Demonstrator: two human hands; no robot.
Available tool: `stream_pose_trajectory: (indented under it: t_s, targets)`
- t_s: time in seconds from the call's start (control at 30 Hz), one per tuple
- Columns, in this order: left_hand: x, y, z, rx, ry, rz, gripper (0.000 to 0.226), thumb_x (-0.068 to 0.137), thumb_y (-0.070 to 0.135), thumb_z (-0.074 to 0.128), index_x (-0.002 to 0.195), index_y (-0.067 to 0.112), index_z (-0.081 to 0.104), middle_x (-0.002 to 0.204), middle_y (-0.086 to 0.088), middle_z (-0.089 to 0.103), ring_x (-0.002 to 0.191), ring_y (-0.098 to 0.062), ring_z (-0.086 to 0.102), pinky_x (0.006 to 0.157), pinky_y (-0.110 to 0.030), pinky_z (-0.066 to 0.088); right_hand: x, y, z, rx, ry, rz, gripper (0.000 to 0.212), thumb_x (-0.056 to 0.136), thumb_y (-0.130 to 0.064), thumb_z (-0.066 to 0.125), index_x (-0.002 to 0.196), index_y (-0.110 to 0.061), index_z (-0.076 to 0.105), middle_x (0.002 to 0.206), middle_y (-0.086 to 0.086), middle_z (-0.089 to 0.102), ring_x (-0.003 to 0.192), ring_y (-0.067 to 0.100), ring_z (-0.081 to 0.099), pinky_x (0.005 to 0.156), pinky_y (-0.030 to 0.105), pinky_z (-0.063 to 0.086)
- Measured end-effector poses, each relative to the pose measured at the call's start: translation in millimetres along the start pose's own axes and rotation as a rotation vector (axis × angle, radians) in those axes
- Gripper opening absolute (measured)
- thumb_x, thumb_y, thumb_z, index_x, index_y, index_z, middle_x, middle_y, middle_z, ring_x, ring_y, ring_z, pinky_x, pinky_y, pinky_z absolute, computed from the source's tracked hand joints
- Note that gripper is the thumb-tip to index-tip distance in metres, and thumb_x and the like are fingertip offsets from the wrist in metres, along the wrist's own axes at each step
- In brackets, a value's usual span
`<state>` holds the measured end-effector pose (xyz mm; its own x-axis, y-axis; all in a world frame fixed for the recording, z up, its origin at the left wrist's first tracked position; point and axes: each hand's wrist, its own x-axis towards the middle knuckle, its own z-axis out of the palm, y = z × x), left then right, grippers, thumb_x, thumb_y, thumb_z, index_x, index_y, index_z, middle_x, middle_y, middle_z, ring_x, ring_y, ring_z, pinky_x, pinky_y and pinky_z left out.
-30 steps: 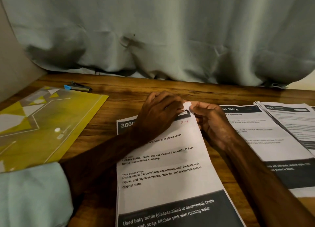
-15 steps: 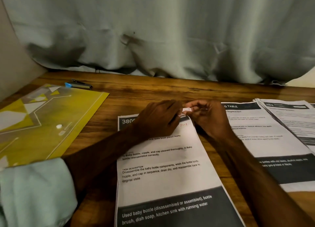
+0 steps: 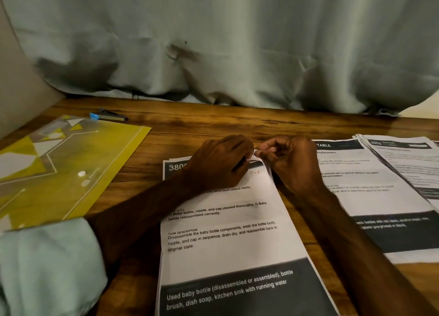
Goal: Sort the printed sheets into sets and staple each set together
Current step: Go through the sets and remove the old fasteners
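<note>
The left hand [image 3: 221,163] and the right hand [image 3: 292,163] both pinch, with curled fingers, the far corner of the sheets [image 3: 225,249] lying under them; the paper looks light and floppy, so this corner seems the best hold.

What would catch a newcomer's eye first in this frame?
The left hand and right hand meet mid-frame, pinching the top corner of the baby-bottle sheet. A yellow folder lies at left, a blue-tipped stapler behind it; more printed sheets fan out at right.
</note>
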<state>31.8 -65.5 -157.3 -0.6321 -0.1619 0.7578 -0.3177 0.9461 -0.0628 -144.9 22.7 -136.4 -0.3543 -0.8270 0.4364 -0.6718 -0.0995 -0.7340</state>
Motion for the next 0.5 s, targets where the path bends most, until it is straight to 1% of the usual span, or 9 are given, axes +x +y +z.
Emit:
stream_pose_trajectory:
  t_s: [0.07, 0.17, 0.2, 0.23, 0.3, 0.33, 0.37, 0.43, 0.5]
  targets:
    - [0, 0, 0, -0.002, 0.022, -0.005, 0.008, 0.093, 0.02, 0.067, 0.095, 0.012, 0.066, 0.101, -0.005, 0.067, 0.081, -0.022, 0.062, 0.05, -0.038, 0.048, -2, -1, -1, -0.049, 0.037, -0.054, 0.008, 0.082, -0.026, 0.086, 0.08, -0.024, 0.078, 0.076, -0.011, 0.075, 0.071, 0.006, 0.07, 0.075, 0.036, 0.061]
    - [2, -1, 2, -0.002, 0.069, -0.053, 0.01, 0.097, 0.024, 0.068, 0.095, 0.014, 0.069, 0.104, -0.002, 0.068, 0.085, -0.02, 0.063, 0.052, -0.039, 0.048, -4, -6, -6, -0.147, 0.076, -0.137, 0.008, 0.081, -0.029, 0.086, 0.082, -0.027, 0.078, 0.093, -0.012, 0.073, 0.088, 0.004, 0.067, 0.084, 0.028, 0.054]
    - [3, -1, 2, -0.011, 0.085, -0.072, 0.01, 0.097, 0.025, 0.068, 0.096, 0.015, 0.07, 0.104, -0.001, 0.069, 0.086, -0.019, 0.063, 0.053, -0.039, 0.049, -4, -7, -8, -0.163, 0.075, -0.161, 0.007, 0.082, -0.028, 0.085, 0.084, -0.027, 0.079, 0.094, -0.012, 0.073, 0.089, 0.004, 0.066, 0.082, 0.026, 0.053]
    - [3, -2, 3, -0.023, 0.101, -0.086, 0.011, 0.097, 0.026, 0.068, 0.096, 0.016, 0.07, 0.105, 0.001, 0.069, 0.088, -0.017, 0.063, 0.054, -0.038, 0.05, -4, -8, -9, -0.146, 0.063, -0.175, 0.006, 0.083, -0.025, 0.084, 0.086, -0.025, 0.079, 0.092, -0.012, 0.073, 0.086, 0.003, 0.067, 0.079, 0.024, 0.054]
    - [4, -2, 5, -0.026, 0.119, -0.093, 0.013, 0.097, 0.028, 0.068, 0.099, 0.016, 0.071, 0.106, 0.0, 0.07, 0.091, -0.014, 0.061, 0.056, -0.035, 0.051, -4, -10, -9, -0.046, 0.018, -0.168, 0.006, 0.086, -0.016, 0.08, 0.091, -0.02, 0.079, 0.085, -0.012, 0.075, 0.078, 0.003, 0.069, 0.07, 0.017, 0.054]
    - [5, -2, 5, -0.016, 0.124, -0.092, 0.015, 0.096, 0.029, 0.068, 0.1, 0.015, 0.071, 0.107, -0.001, 0.071, 0.092, -0.015, 0.061, 0.058, -0.034, 0.051, -4, -11, -9, 0.012, 0.004, -0.146, 0.008, 0.087, -0.013, 0.079, 0.094, -0.018, 0.079, 0.084, -0.01, 0.075, 0.077, 0.002, 0.07, 0.069, 0.015, 0.054]
    - [6, -2, 5, -0.008, 0.132, -0.093, 0.017, 0.096, 0.03, 0.068, 0.101, 0.014, 0.072, 0.108, -0.002, 0.071, 0.092, -0.016, 0.062, 0.06, -0.032, 0.05, -4, -11, -7, 0.068, -0.002, -0.108, 0.011, 0.088, -0.011, 0.079, 0.098, -0.016, 0.078, 0.084, -0.008, 0.076, 0.076, 0.003, 0.072, 0.07, 0.015, 0.054]
    - [6, -1, 6, -0.012, 0.147, -0.106, 0.017, 0.095, 0.03, 0.069, 0.099, 0.013, 0.073, 0.107, -0.003, 0.073, 0.095, -0.014, 0.06, 0.065, -0.026, 0.043, -5, -12, -6, 0.183, -0.023, -0.011, 0.019, 0.089, -0.01, 0.078, 0.107, -0.012, 0.076, 0.084, -0.002, 0.078, 0.078, 0.008, 0.075, 0.074, 0.024, 0.06]
    - [5, 0, 6, -0.018, 0.118, -0.133, 0.017, 0.096, 0.031, 0.069, 0.1, 0.015, 0.072, 0.11, -0.001, 0.072, 0.097, -0.013, 0.06, 0.066, -0.021, 0.038, -7, -14, -9, 0.289, -0.086, 0.061, 0.027, 0.091, -0.007, 0.074, 0.118, -0.012, 0.072, 0.087, 0.003, 0.079, 0.082, 0.016, 0.077, 0.077, 0.032, 0.062]
